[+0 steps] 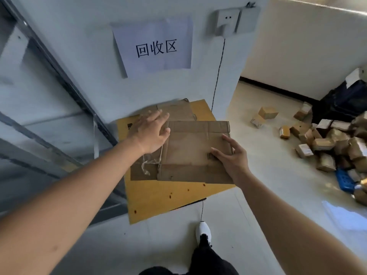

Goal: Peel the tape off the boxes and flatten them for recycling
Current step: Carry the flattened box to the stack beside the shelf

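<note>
A flattened brown cardboard box [190,149] lies on top of other flattened boxes on a yellow cardboard sheet [168,197] against the wall. My left hand [151,132] rests with straight fingers on the box's left edge. My right hand [230,157] touches its right side, fingers spread and thumb on the top face. Loose clear tape strands [148,164] hang off the lower left of the stack. Another flat brown box [176,112] lies behind, near the wall.
A pile of several small taped cardboard boxes [327,143] lies on the floor at the right, beside a dark bag [345,102] and a blue object [344,181]. A paper sign [155,46] hangs on the wall. A metal frame [59,80] stands left. My shoe [202,230] is below.
</note>
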A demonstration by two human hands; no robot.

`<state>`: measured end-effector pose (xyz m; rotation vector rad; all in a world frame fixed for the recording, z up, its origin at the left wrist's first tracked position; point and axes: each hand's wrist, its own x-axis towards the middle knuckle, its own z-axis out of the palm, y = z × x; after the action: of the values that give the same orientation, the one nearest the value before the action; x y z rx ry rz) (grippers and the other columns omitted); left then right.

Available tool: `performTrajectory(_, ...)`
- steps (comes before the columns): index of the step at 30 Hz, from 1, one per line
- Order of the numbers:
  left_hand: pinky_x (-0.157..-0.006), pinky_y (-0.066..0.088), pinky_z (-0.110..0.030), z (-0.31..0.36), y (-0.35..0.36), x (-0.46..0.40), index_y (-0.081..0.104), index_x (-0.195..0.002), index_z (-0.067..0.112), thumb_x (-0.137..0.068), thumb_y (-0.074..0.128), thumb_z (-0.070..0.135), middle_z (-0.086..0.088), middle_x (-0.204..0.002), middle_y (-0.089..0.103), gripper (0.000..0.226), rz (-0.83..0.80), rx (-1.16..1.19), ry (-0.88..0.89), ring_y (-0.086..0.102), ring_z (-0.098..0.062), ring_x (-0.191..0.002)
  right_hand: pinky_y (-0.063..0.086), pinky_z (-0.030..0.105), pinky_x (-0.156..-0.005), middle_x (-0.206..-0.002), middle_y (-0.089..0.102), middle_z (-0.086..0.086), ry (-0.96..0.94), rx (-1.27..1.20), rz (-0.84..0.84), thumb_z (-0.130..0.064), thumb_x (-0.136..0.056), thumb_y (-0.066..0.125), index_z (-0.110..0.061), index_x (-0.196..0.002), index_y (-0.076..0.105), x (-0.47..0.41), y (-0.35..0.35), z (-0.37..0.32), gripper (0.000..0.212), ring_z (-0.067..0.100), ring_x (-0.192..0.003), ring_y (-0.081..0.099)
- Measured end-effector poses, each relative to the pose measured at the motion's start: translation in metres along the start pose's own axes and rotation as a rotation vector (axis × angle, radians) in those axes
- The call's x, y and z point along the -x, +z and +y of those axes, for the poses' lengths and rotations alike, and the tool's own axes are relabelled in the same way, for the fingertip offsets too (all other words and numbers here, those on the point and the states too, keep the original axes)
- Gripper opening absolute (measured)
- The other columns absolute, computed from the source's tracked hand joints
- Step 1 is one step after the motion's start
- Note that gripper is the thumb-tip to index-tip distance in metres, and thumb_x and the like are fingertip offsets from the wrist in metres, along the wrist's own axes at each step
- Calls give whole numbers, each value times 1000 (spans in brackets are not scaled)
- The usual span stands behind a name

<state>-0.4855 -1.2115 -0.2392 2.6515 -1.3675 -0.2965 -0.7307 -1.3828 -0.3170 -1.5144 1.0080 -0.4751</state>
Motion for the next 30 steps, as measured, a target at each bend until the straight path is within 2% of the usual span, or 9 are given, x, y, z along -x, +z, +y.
performTrajectory(3,-127,18,-47,0,7,-30,30,-161,30,-105,38,54,1,-171,22,62,10,-16,-69,21,-28,-156,63,24,-79,-115,66,-25,-8,24,-50,-56,-64,94,-62,-118,64,-54,-4,-6,63,-3,-94,69)
performTrajectory(10,-125,16,-43,-9,38,-68,32,-160,27,-106,40,50,-3,-169,26,59,-8,9,-169,25,-28,-154,62,37,-91,-132,62,-18,7,55,-154,-59,-65,92,-60,-124,61,-123,20,1,67,7,-116,65)
performTrajectory(19,-125,18,-49,-61,80,-141,35,-160,26,-106,41,47,-7,-168,28,58,-65,85,-215,26,-34,-154,62,42,-90,-133,61,-14,93,116,-164,-57,-66,92,-60,-122,62,-195,68,11,64,12,-113,65)
performTrajectory(22,-125,19,-49,-73,101,-154,36,-159,24,-105,42,48,-8,-167,30,59,-93,101,-214,26,-31,-153,61,43,-92,-133,62,-14,108,156,-170,-59,-65,91,-62,-121,61,-219,87,15,64,14,-114,65)
performTrajectory(26,-125,19,-49,-93,125,-167,32,-160,28,-105,41,51,-7,-169,26,60,-140,95,-235,24,-32,-155,62,38,-90,-124,61,-27,88,197,-202,-61,-65,90,-63,-121,60,-251,114,21,64,3,-110,65)
performTrajectory(30,-127,14,-52,-109,145,-184,31,-161,26,-105,46,47,-9,-170,20,62,-180,114,-257,17,-35,-156,61,24,-87,-115,61,-35,52,255,-217,-61,-64,90,-61,-122,61,-282,136,25,65,-18,-100,60)
